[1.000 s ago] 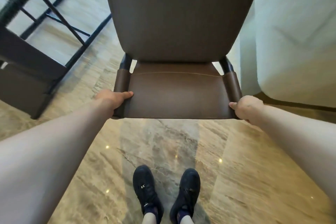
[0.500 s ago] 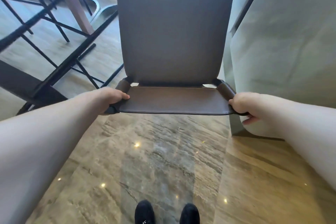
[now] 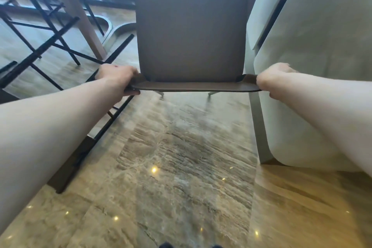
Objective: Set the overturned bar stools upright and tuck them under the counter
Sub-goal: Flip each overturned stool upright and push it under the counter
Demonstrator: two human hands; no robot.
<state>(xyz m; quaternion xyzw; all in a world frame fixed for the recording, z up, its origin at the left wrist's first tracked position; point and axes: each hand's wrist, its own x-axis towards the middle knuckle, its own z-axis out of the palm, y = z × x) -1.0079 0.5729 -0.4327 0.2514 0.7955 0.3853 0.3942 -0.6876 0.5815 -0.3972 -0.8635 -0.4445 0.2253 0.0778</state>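
Between our hands: stool (image 3: pixel 191 32) now pushed farther forward, backrest edge-on. Left hand (image 3: pixel 115 75), right hand (image 3: pixel 273 77) clamp backrest ends. Tuck-in nearly done.

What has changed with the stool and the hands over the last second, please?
The brown bar stool has swung up and away from the person: its backrest, seen broadly a second ago, now shows only as a thin edge. The shoes have almost slipped out of the bottom of the view. The left hand and right hand still grip the same two ends of the backrest. The other stool still lies overturned on the left.
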